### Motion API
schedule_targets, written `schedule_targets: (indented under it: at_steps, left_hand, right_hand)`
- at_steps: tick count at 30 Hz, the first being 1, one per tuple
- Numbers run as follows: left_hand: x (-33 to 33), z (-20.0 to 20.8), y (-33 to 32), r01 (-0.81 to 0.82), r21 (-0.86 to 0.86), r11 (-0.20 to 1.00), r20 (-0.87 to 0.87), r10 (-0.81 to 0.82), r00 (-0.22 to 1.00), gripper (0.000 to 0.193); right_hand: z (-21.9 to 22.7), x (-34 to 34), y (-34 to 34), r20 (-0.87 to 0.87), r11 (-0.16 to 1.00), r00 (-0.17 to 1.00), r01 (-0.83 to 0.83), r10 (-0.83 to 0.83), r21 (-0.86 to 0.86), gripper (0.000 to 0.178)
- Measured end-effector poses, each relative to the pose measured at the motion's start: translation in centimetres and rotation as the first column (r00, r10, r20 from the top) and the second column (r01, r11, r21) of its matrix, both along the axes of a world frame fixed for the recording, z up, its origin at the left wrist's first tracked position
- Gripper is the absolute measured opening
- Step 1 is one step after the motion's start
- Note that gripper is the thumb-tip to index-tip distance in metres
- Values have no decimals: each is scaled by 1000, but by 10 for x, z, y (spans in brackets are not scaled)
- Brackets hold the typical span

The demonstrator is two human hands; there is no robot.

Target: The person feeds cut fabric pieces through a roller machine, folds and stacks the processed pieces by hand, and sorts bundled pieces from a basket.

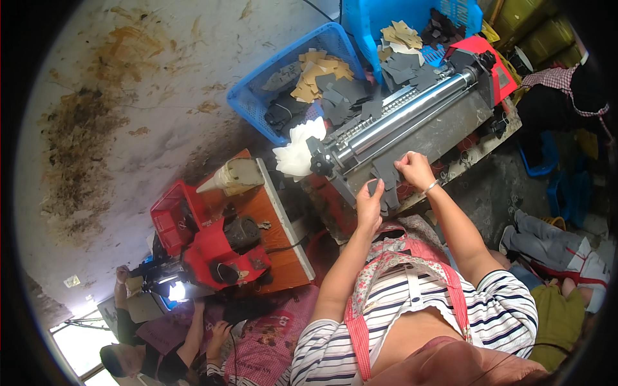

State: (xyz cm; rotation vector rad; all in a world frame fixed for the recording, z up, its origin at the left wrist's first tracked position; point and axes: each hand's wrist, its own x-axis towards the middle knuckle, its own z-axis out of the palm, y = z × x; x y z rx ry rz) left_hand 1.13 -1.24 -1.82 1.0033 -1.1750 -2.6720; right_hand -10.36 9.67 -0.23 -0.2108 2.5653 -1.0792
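In front of me lies a machine with a long shiny metal roller (405, 118), running slantwise from near left to far right. Several flat dark grey pieces (386, 172) lie overlapping at its near edge, between my hands. My left hand (369, 207) pinches a small dark grey piece (373, 186) between thumb and fingers, close to the machine's left end. Just right of the overlapping pieces is my right hand (417, 172), with its fingers curled closed. Whatever may be inside them is hidden. A white crumpled wrap (299, 150) hangs at the machine's left end.
Behind the machine stand a blue basket (244, 96) and a blue crate (360, 26), both with tan and dark grey pieces. At left, a red machine (225, 248) and red bin (172, 222) stand by a wooden table (290, 248). Other people sit at lower left and right.
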Motion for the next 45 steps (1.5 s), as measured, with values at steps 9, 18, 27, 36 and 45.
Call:
schedule_targets:
  at_steps: [9, 18, 27, 36, 45]
  left_hand:
    - [2, 0, -1, 27, -117, 993, 102, -15, 995, 17]
    - [0, -6, -3, 66, -121, 990, 44, -61, 997, 30]
    - [2, 4, -8, 94, 36, 995, -139, -88, 986, 29]
    - [1, -4, -1, 8, -229, 973, 0, -8, 1000, 17]
    - [-2, 14, -5, -19, 127, 992, -97, 32, 995, 17]
  right_hand:
    - [-9, -7, 6, 169, 983, 986, 34, -2, -183, 35]
    - [18, 8, 5, 298, 930, 954, 141, -36, -340, 29]
    - [6, 11, 12, 301, 985, 953, 70, -20, -157, 21]
    - [11, 10, 11, 90, 956, 976, -171, 197, -237, 19]
    - [5, 9, 10, 137, 983, 990, -4, 29, -181, 15]
